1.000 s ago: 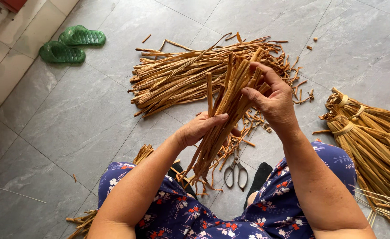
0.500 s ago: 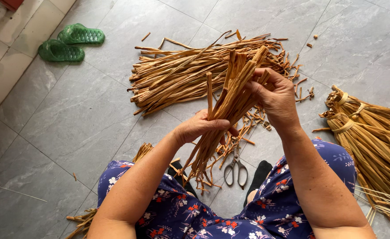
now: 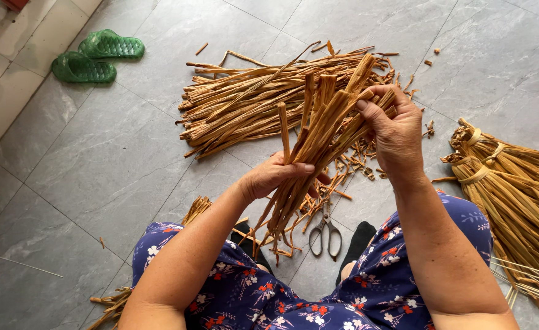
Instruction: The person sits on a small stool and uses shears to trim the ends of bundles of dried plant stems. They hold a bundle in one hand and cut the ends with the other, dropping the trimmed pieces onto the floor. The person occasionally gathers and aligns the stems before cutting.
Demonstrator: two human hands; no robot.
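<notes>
Our left hand (image 3: 275, 174) is closed around the middle of a bundle of dried leaf strips (image 3: 318, 140), thumb laid across the front and the fingers hidden behind, so the strips are clamped in the fist. Our right hand (image 3: 395, 131) pinches the bundle's upper ends at about one o'clock from the left hand, thumb over the tips and fingers curled behind.

Compared with a second ago, the right hand has slid slightly up and closed tighter over the top ends, and the left thumb has come further across the strips. We judge that the loose strips are being gathered and evened into one handful, and that the handful is not yet bound.

The bundle is tan and flat-bladed, tilted from lower left to upper right, its frayed lower ends hanging above our lap. One strip stands apart at eleven o'clock.

Beyond it, at twelve o'clock, lies a loose heap of strips (image 3: 251, 104) on the grey tile floor (image 3: 98, 165). Scissors (image 3: 326, 232) rest at six o'clock, tied bundles (image 3: 514, 177) at three, green sandals (image 3: 95, 55) at ten.
</notes>
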